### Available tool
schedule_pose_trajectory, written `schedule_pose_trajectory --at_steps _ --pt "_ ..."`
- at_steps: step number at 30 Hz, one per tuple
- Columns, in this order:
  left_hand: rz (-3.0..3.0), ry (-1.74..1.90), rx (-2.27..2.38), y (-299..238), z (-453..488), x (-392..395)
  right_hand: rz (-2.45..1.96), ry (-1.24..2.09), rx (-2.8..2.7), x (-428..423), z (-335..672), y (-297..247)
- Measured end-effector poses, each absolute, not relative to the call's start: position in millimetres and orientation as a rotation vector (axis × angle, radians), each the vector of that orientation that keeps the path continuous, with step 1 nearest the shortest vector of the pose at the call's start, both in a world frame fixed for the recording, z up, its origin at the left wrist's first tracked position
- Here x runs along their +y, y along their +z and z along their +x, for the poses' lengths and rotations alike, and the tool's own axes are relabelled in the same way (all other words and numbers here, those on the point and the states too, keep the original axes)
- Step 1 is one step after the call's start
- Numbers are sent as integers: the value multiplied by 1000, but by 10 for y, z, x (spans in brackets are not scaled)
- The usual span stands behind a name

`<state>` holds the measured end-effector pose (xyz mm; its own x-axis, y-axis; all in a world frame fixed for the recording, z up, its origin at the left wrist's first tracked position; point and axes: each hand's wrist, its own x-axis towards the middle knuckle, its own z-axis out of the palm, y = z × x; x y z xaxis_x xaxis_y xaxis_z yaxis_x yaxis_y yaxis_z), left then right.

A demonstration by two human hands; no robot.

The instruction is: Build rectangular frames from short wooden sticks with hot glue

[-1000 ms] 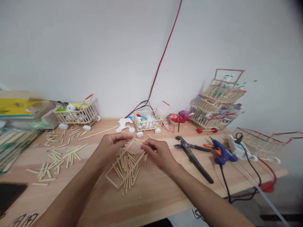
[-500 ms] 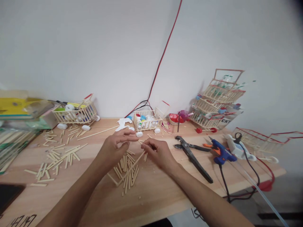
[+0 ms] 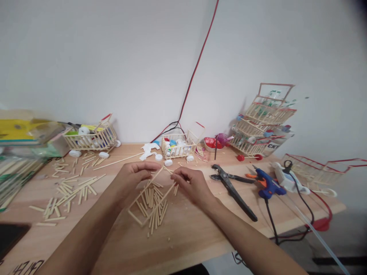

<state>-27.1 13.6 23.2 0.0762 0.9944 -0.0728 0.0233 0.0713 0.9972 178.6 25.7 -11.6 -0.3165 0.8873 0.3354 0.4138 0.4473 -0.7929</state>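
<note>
A slim rectangular frame of wooden sticks (image 3: pixel 135 217) slants over a pile of short cut sticks (image 3: pixel 155 214). The thumb and fingers of my right hand (image 3: pixel 190 185) pinch it near its far right corner. Beside its far left corner is my left hand (image 3: pixel 133 178), thumb and forefinger apart with nothing between them. The frame's near end is tilted toward me.
Small stick carts stand at the back left (image 3: pixel 90 142), back middle (image 3: pixel 179 149) and stacked at right (image 3: pixel 266 118). Pliers (image 3: pixel 233 191), a blue glue gun (image 3: pixel 269 185) and a power strip (image 3: pixel 288 179) lie at right. Loose sticks (image 3: pixel 69 191) scatter at left.
My left hand has drawn back to the left and its fingers have lowered from the frame's far end, uncovering more of the frame. My right hand stays put with its pinch.
</note>
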Motion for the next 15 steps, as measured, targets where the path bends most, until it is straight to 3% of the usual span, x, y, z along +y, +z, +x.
schedule_pose_trajectory --at_steps 15 --pt "1450 1062 1287 263 -259 157 -1065 773 -2013 241 1774 -115"
